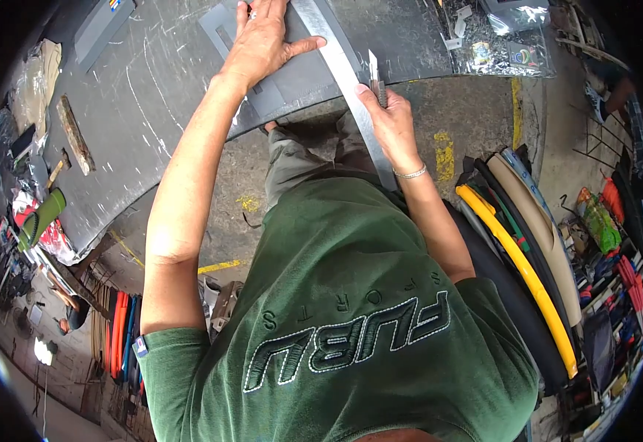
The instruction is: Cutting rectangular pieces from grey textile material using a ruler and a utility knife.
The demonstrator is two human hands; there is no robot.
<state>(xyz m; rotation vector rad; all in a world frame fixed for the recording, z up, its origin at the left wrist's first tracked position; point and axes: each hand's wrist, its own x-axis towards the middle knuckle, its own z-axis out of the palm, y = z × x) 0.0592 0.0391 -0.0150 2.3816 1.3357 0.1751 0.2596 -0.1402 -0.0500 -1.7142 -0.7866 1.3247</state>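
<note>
A long metal straightedge (340,62) lies slantwise over a grey sheet (303,81) with slot-like cutouts, and its near end sticks out past the table edge. My left hand (259,48) rests on the sheet, fingers spread, thumb stretched out to the straightedge. Its fingertips reach the top of the picture, beside something small, red and black. My right hand (389,121) is closed around a utility knife (374,70), blade pointing up and away. The right thumb also presses on the straightedge near the table's front edge.
The dark, scratched table (137,96) carries a wood strip (75,136), a hammer (58,168) and a grey piece (100,33) at left. Clear plastic bags (509,55) lie at far right. Rolled material, one roll yellow (517,265), stands right of me. Another person (77,313) shows at lower left.
</note>
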